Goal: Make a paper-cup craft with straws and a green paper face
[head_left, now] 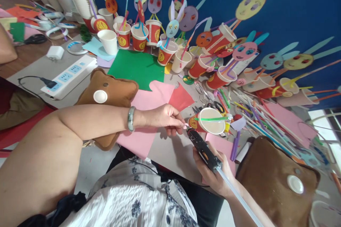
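Note:
My left hand point(166, 117) pinches the side of a red paper cup point(209, 120) that lies tilted, its white mouth toward me and a green straw point(211, 118) across the rim. My right hand point(213, 172) is wrapped round a black glue gun point(202, 148), with a clear glue stick point(239, 198) trailing from its back. The gun's nozzle touches the cup next to my left fingertips. A grey bangle point(130, 118) sits on my left wrist.
Pink paper point(149, 99), red paper point(181, 98) and a green sheet point(135, 66) lie on the table. Several red cups with paper rabbit faces point(173, 28) stand behind. Loose straws point(261, 120), scissors point(204, 95), a power strip point(69, 76) and two brown pouches point(277, 181) surround me.

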Motion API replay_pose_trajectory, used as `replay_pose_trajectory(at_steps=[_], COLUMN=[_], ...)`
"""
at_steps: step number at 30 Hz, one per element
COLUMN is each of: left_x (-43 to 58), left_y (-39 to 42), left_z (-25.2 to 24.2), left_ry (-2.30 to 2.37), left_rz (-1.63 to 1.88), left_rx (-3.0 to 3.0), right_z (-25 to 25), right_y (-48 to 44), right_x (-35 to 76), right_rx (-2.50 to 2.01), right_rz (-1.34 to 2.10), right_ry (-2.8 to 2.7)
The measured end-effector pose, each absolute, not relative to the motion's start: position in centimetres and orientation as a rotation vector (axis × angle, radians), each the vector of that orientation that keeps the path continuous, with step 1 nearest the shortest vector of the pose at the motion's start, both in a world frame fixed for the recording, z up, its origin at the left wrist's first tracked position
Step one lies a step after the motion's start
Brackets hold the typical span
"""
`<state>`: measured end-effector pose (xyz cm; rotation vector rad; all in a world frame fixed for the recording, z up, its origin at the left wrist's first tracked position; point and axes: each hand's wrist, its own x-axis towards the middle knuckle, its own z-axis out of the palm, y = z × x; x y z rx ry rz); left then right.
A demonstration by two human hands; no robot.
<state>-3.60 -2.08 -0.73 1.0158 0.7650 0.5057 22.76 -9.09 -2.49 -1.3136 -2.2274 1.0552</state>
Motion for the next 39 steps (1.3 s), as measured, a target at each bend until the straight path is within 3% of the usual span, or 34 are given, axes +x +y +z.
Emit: replay_pose_trajectory(at_steps=[39], left_x=[-3.5], left_y=[-2.0], left_z=[-0.6], left_ry=[0.801], left_rz=[0.504], left_rx=[1.036], right_z=[-1.5], right_y=[-9.5], right_x=[21.6], right_rx=[-1.449], right_rz=[0.979], right_ry=[-2.117])
